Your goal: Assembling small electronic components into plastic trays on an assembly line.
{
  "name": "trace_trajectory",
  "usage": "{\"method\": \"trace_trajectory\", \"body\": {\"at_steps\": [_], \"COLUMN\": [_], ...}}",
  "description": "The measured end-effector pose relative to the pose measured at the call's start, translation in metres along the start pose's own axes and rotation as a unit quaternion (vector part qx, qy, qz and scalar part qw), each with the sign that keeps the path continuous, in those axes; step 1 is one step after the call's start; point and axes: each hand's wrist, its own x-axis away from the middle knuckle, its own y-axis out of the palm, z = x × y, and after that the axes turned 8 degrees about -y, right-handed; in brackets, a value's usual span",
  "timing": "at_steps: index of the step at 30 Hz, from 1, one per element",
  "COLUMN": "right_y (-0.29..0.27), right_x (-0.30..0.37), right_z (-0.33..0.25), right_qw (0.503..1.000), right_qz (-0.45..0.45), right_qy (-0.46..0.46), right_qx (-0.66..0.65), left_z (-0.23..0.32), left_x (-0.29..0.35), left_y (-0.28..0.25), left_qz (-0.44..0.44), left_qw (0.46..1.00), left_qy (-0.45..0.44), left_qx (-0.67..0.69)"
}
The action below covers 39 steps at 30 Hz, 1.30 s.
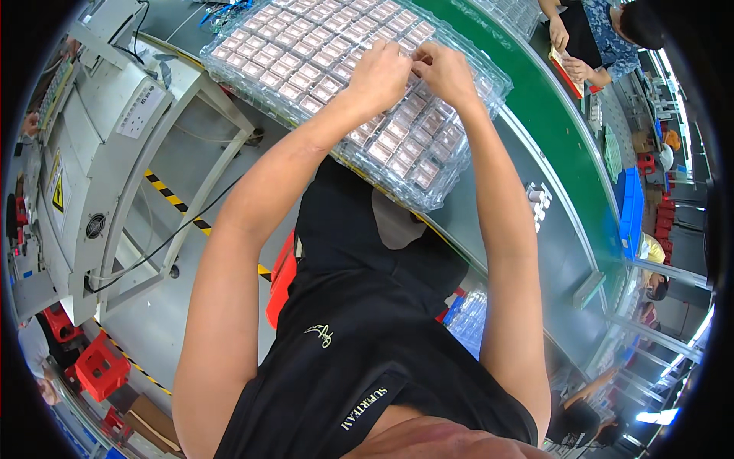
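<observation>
Your desk [562, 252] carries a clear plastic blister tray [498, 83], with both your hands over its far half.
Largest is the desk, grey with a green strip [550, 130] along its far side; to your left stands a white machine [95, 164] on a framed stand. The tray lies slantwise in front of you, near the desk's edge, holding rows of small pinkish rectangular pieces [388, 141]. A red stool [102, 366] stands at lower left. Your left hand [380, 74] and right hand [446, 70] sit just beside each other, fingers curled inward; you cannot tell from this view whether they pinch anything. Small white parts [537, 200] stand clustered right of your right forearm; singly, these are smallest.
</observation>
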Motion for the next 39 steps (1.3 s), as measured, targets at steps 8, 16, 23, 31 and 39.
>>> {"method": "trace_trajectory", "body": {"at_steps": [8,16,23,31,39], "right_y": [0.008,0.029,-0.081,-0.119,-0.102], "right_x": [-0.008,0.001,0.174,0.349,0.38], "right_z": [0.015,0.008,0.001,0.028,0.047], "right_qw": [0.998,0.993,0.965,0.862,0.872], "right_qz": [-0.007,0.078,0.241,0.25,0.23], "right_qy": [0.03,0.066,0.102,0.44,0.397], "right_qx": [0.053,0.052,-0.009,0.029,-0.17], "left_z": [-0.009,0.044,0.194,0.273,0.304], "left_x": [-0.007,-0.008,0.026,0.077,0.071], "left_y": [-0.021,-0.054,-0.049,0.044,0.049], "left_qz": [0.053,0.002,-0.107,-0.27,-0.38], "left_qw": [0.992,0.98,0.884,0.891,0.868], "left_qy": [-0.025,-0.028,-0.037,0.062,-0.009], "left_qx": [0.116,0.198,0.454,0.361,0.319]}}
